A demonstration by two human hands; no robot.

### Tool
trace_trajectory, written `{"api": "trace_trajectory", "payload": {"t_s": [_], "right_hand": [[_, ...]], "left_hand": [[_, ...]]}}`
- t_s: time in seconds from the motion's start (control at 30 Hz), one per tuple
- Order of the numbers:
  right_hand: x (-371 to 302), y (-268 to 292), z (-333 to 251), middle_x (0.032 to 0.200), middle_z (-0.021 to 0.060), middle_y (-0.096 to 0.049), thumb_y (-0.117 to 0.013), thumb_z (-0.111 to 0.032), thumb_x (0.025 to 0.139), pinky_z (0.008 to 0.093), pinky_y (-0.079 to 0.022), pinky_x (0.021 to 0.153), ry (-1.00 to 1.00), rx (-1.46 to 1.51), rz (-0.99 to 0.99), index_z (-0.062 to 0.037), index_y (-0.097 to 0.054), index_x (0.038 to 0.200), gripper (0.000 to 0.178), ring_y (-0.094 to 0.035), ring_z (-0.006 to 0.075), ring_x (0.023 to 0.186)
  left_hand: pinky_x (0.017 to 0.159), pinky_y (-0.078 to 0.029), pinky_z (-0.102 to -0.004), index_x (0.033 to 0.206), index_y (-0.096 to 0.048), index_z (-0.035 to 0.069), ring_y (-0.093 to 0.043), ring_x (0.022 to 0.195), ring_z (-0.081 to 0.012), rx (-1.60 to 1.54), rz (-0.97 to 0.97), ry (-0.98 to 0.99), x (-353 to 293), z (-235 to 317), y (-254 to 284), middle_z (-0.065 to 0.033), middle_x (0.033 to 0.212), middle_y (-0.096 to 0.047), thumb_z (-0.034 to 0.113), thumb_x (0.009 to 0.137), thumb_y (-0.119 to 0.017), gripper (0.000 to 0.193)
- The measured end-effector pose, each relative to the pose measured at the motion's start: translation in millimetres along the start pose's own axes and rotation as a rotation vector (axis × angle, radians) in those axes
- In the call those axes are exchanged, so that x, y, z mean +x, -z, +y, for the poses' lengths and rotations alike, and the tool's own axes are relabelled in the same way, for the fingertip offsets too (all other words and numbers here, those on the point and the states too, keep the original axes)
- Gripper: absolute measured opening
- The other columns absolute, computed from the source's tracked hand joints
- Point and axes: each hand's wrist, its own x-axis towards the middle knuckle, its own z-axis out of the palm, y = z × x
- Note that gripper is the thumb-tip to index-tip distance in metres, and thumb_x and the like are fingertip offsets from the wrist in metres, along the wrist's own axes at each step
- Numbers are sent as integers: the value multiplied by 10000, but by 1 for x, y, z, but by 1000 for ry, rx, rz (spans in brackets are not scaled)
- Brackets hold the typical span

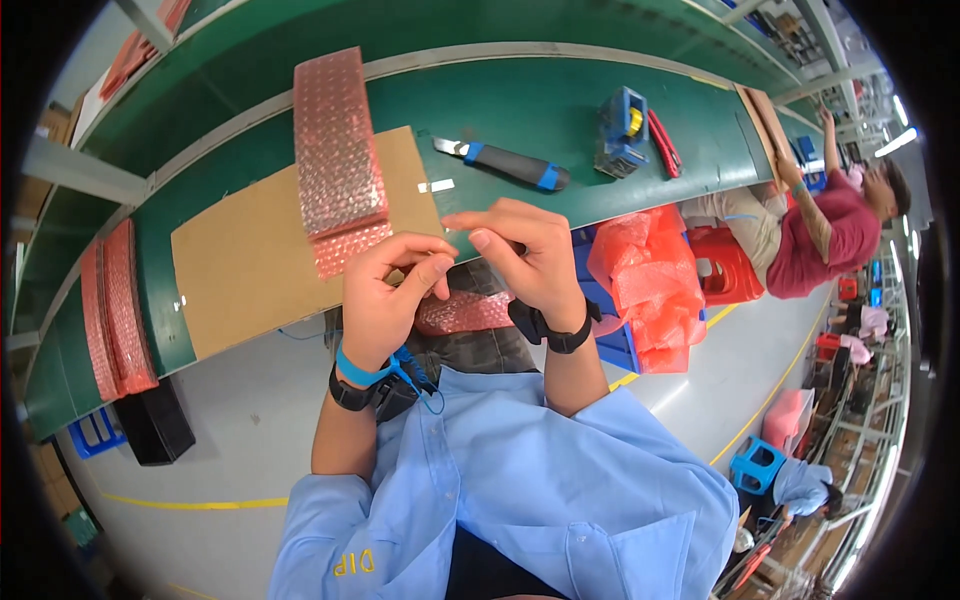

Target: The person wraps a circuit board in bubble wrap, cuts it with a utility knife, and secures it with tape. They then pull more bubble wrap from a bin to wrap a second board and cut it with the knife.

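Observation:
My left hand (390, 295) and my right hand (530, 255) are close together above the bench's front edge. The left one has its fingers curled toward the thumb. On the right one, thumb and forefinger come together, the forefinger reaching left. Anything between the fingertips is too small to make out. Just beyond my left hand, a pink bubble-wrap strip (338, 135) lies across a flat brown cardboard sheet (240, 250). A small white label (437, 186) sits at the sheet's right edge. More pink bubble wrap (465, 313) rests on my lap beneath my hands.
A utility knife (515, 165) with its blade out lies on the green bench (700, 130), near a blue tape dispenser (622, 130) and red-handled tool (664, 145). Pink wrap (650, 280) overflows a blue bin (610, 330). Bubble-wrap pieces (118, 305) lie left. A co-worker (825, 235) works right.

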Motion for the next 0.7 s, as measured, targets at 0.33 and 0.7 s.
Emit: {"api": "trace_trajectory", "payload": {"t_s": [0.33, 0.7], "right_hand": [[24, -27, -5, 874, 23, -741, -717, -201, 1063, 262, -423, 616, -430, 314, -352, 7, -808, 1193, 261, -541, 69, 692], [32, -56, -23, 853, 49, -759, -824, -132, 952, 260, -488, 635, -314, 370, -335, 21, -801, 999, 162, -658, 106, 720]], "left_hand": [[665, -547, -258, 1067, -771, -41, -704, 729, -103, 32, 97, 15, -38, 4, 34, -53, 810, -740, 24, 1025, -736, 85], [665, -550, -259, 1138, -770, -22, -720, 755, -102, 118, 141, 59, -54, -6, 56, -72, 871, -791, 16, 1016, -735, 132]]}}
